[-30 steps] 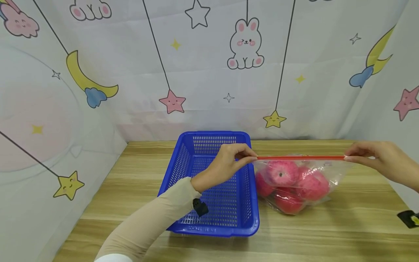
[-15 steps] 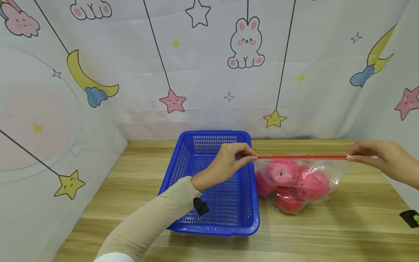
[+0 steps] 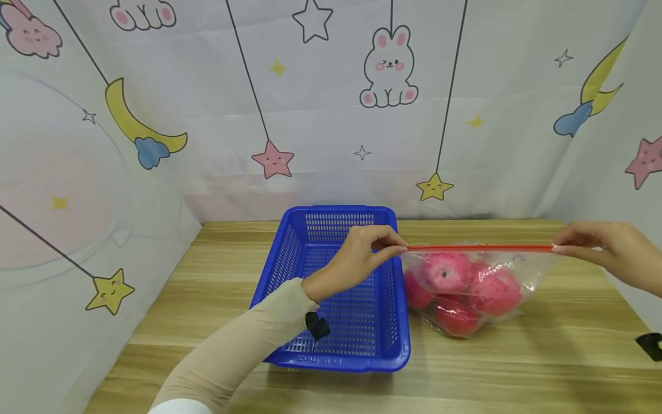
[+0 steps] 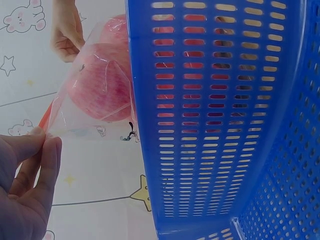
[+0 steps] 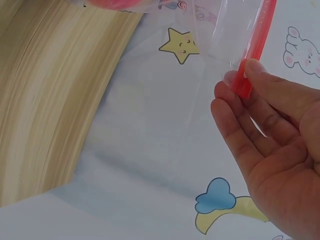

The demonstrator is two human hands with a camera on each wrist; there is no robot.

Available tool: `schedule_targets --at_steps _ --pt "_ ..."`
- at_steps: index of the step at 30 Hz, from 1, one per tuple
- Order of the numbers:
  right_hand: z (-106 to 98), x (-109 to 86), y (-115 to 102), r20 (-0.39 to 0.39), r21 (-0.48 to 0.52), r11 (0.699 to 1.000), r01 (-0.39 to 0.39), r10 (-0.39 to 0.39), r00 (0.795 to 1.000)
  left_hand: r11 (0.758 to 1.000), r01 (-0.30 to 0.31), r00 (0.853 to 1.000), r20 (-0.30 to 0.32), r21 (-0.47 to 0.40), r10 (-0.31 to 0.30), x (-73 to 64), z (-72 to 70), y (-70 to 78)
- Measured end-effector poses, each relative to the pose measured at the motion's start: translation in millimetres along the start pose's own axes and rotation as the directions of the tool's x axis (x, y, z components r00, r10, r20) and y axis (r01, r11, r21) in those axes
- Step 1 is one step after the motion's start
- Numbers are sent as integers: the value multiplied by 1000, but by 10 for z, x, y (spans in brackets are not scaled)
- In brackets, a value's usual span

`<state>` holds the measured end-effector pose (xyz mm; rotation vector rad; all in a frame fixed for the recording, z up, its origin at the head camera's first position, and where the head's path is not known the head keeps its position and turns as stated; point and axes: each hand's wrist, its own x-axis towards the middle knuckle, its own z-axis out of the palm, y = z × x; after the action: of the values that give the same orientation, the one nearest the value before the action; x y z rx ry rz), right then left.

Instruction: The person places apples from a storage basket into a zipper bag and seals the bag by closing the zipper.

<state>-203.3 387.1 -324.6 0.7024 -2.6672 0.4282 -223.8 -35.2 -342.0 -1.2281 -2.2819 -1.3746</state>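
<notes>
A clear zip bag (image 3: pixel 538 265) holds several pinkish-red apples (image 3: pixel 496 292) and rests on the table. Its red zip strip (image 3: pixel 478 248) is stretched nearly level between the two hands. At the left end of the strip, my left hand (image 3: pixel 357 257) pinches it between thumb and fingers, over the basket's right side. My right hand (image 3: pixel 615 252) pinches the strip near its other end. A small white piece shows at those fingertips, and the right wrist view shows the strip's red end (image 5: pixel 245 89) under the thumb.
A blue plastic basket (image 3: pixel 336 363) with slotted walls stands just left of the bag, beneath my left forearm. The wooden table (image 3: pixel 517 376) meets a cartoon-printed cloth backdrop (image 3: pixel 320 115) at the back and sides.
My right hand has slid a little to the right along the red strip, so more of it shows between the hands. The left hand, bag and basket look unmoved.
</notes>
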Motion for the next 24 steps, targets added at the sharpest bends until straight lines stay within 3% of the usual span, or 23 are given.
schedule_targets --at_steps 24 --pt "-6 -47 35 -21 14 1000 19 -19 1000 1000 9 1000 5 -10 -9 -5 -2 8"
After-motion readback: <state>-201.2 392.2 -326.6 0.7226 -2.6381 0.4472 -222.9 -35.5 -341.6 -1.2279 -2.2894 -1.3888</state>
